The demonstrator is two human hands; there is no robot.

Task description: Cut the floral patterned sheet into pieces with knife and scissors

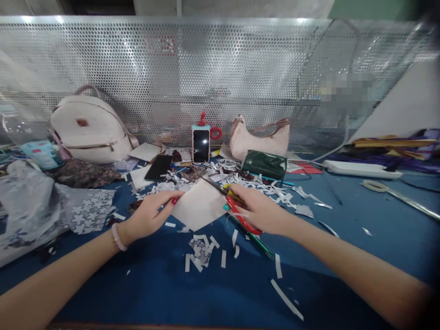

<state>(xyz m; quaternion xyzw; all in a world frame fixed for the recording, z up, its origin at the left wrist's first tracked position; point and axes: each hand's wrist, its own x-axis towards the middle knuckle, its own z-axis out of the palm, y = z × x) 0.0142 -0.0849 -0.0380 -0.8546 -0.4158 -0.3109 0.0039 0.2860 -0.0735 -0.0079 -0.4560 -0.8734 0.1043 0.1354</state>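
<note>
The paper [199,204] is pinched at its nine o'clock corner by the left hand [151,217]; scissors [237,208] are gripped at three o'clock by the right hand [263,211], wrists level.

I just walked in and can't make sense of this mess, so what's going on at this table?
A person is cutting paper over a blue table. The left hand pinches one corner of a white paper piece, and the right hand holds red-handled scissors with the blades at the paper's upper edge. Paper scraps litter the table below and behind the hands. Farther back stand a phone, a white backpack, a pink handbag and a green pouch.
</note>
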